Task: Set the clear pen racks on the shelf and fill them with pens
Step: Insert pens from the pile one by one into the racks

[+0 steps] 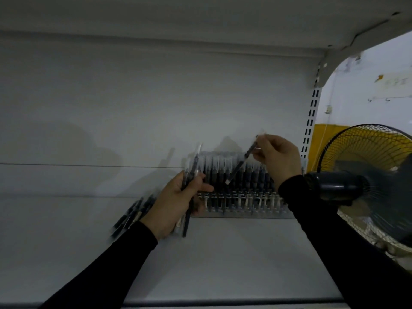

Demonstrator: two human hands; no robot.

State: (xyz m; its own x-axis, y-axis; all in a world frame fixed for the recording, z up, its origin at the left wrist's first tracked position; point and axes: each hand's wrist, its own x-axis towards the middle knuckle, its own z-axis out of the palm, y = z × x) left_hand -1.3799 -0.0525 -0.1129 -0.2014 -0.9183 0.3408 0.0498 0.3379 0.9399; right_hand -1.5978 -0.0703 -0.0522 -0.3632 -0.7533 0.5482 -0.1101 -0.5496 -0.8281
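White metal shelf point(234, 259), pale and dimly lit, with a white back panel behind it. Clear pen rack point(243, 197) stands on the shelf at the rear right, against the back panel, its slots filled with dark pens. Loose pens point(131, 216) lie in a blurred heap on the shelf, left of the rack.

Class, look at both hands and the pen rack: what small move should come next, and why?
Probably the right hand lowers its single dark pen, pinched near the top and tilted tip-down, into the clear plastic pen rack on the white shelf. It already hangs over the rack's rows, while the left hand holds a bundle of spare pens.
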